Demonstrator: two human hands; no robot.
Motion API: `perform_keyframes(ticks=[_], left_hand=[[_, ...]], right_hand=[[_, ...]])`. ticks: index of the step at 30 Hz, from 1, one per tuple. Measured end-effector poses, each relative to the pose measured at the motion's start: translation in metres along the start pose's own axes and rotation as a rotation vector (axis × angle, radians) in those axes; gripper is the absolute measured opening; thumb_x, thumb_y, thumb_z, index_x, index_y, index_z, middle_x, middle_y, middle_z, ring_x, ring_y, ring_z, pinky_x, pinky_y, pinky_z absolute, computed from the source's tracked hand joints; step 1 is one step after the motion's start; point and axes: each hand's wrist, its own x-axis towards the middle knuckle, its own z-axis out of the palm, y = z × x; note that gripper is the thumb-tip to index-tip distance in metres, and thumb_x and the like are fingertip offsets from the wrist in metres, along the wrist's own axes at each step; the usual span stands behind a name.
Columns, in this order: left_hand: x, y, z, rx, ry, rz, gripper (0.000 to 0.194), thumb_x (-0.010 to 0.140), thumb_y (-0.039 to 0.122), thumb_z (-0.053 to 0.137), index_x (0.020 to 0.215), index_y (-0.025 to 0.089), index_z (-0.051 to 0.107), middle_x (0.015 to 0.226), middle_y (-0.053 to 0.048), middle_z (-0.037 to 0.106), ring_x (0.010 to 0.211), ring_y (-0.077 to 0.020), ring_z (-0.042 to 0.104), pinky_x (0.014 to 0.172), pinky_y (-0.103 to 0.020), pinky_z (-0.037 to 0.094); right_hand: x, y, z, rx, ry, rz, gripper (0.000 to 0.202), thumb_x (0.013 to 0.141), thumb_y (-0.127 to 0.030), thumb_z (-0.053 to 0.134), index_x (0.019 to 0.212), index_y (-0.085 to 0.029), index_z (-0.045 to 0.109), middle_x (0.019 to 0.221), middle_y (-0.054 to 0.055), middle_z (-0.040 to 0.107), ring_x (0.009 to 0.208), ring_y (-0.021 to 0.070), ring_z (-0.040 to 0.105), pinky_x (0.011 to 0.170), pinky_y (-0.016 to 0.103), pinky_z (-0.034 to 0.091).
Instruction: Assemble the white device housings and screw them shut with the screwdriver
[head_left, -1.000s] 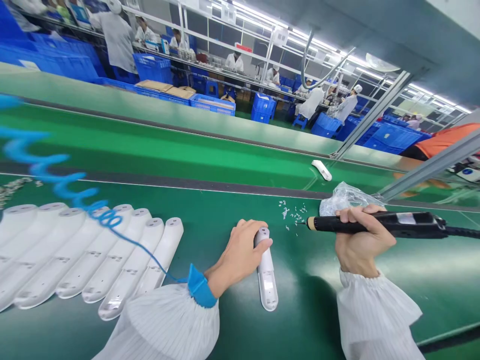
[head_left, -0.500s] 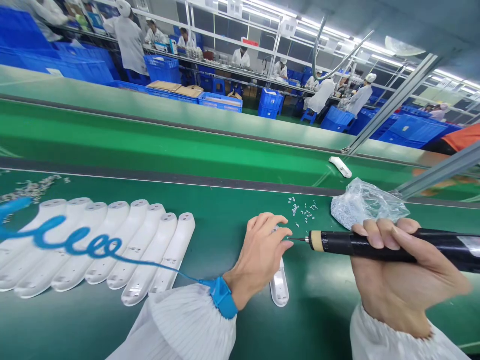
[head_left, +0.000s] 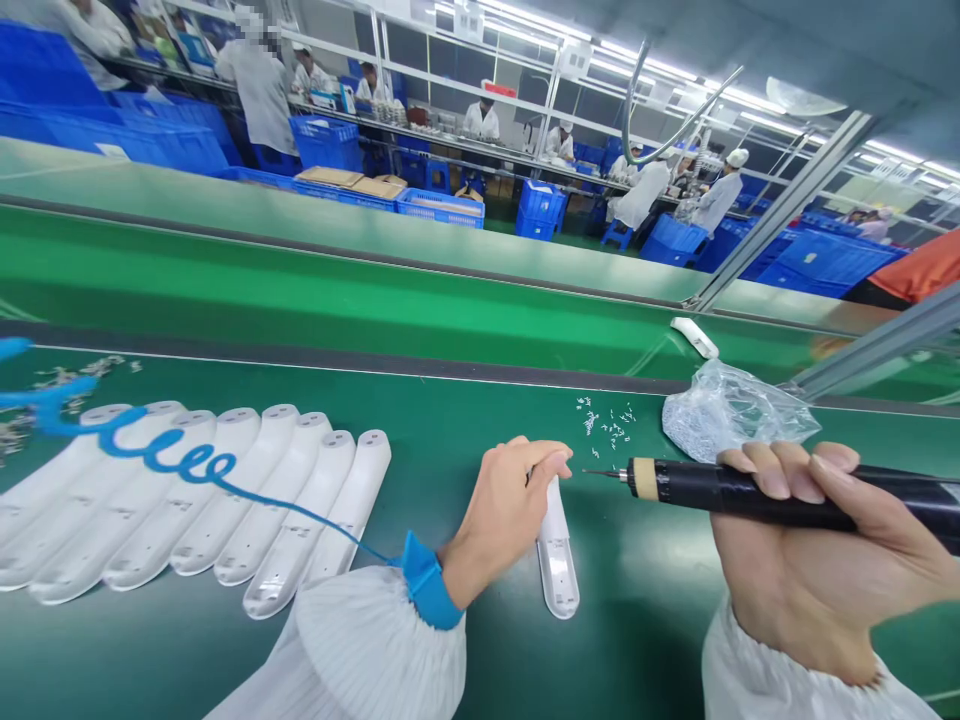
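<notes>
My right hand (head_left: pixel 802 560) is wrapped around a black electric screwdriver (head_left: pixel 735 488), held almost level with its thin bit pointing left. Just left of the bit's tip is my left hand (head_left: pixel 510 515), its thumb and forefinger pressed together. Whatever that pinch may hold is too small or hidden to make out. Under and beside the left hand lies a long white plastic housing (head_left: pixel 559 570), its upper end partly covered by the hand. Small pale screw-like pieces (head_left: pixel 611 428) are scattered on the green worktop beyond the bit. A blue coiled wrist strap (head_left: pixel 433 585) circles my left wrist.
A row of similar white housings (head_left: pixel 281 500) fills the left, with small metal parts (head_left: pixel 71 375) behind. A clear bag of tiny pieces (head_left: pixel 705 415) sits at right. Another white piece (head_left: pixel 694 338) lies on the green conveyor (head_left: pixel 375 300). A metal post (head_left: pixel 787 210) rises beyond.
My left fingers have closed into a pinch and the hand has shifted slightly left. The screwdriver has drawn a little to the right. The white piece on the conveyor has moved right.
</notes>
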Motion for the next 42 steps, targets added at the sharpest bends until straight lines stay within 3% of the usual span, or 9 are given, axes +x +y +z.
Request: perform_keyframes(ticks=[5,9,12,25,34,42], left_hand=[[0.001,0.0,-0.001,-0.224,-0.013,-0.191,0.047,0.097,0.052,0.052,0.07,0.019,0.073,0.082,-0.004,0.075,0.074,-0.0188,0.064,0.063,-0.029,0.041],[0.003,0.0,0.001,-0.335,-0.03,-0.265,0.055,0.095,0.06,0.051,0.063,0.018,0.064,0.068,-0.004,0.068,0.06,-0.0152,0.056,0.057,-0.028,0.039],[0.005,0.002,0.002,-0.394,-0.053,-0.306,0.055,0.095,0.062,0.048,0.064,0.018,0.06,0.058,-0.001,0.059,0.056,-0.0139,0.05,0.055,-0.026,0.036],[0.002,0.012,0.003,-0.632,-0.151,-0.415,0.056,0.09,0.065,0.053,0.06,0.017,0.055,0.054,0.002,0.045,0.055,-0.0114,0.034,0.059,-0.027,0.028],[0.001,0.004,0.006,-0.767,-0.135,-0.452,0.056,0.092,0.066,0.05,0.062,0.018,0.052,0.054,0.003,0.045,0.053,-0.0108,0.03,0.057,-0.029,0.022],[0.001,0.009,0.005,-0.714,-0.146,-0.463,0.059,0.09,0.068,0.05,0.057,0.019,0.047,0.051,0.003,0.042,0.054,-0.0114,0.03,0.058,-0.029,0.023]], right_hand=[[-0.003,-0.001,0.004,0.013,-0.013,-0.018,0.021,0.054,-0.016,0.057,0.065,-0.019,0.039,0.053,-0.006,0.026,0.05,0.0081,0.028,0.054,0.022,0.037],[-0.009,-0.001,0.011,0.036,-0.021,-0.003,0.022,0.052,-0.017,0.057,0.065,-0.019,0.039,0.053,-0.006,0.026,0.05,0.0077,0.027,0.053,0.022,0.037],[-0.011,0.0,0.014,0.046,-0.024,0.006,0.022,0.052,-0.017,0.058,0.064,-0.019,0.039,0.053,-0.006,0.026,0.05,0.0078,0.028,0.053,0.022,0.038],[-0.018,0.004,0.017,0.044,0.002,0.003,0.025,0.05,-0.016,0.059,0.066,-0.019,0.04,0.054,-0.006,0.026,0.051,0.0081,0.029,0.054,0.023,0.038],[-0.023,0.007,0.016,0.049,-0.024,-0.047,0.02,0.053,-0.017,0.057,0.066,-0.019,0.042,0.053,-0.006,0.027,0.049,0.0083,0.03,0.055,0.025,0.038],[-0.024,0.005,0.018,0.043,-0.032,-0.032,0.019,0.053,-0.017,0.058,0.065,-0.019,0.044,0.052,-0.006,0.028,0.049,0.0085,0.029,0.055,0.025,0.037]])
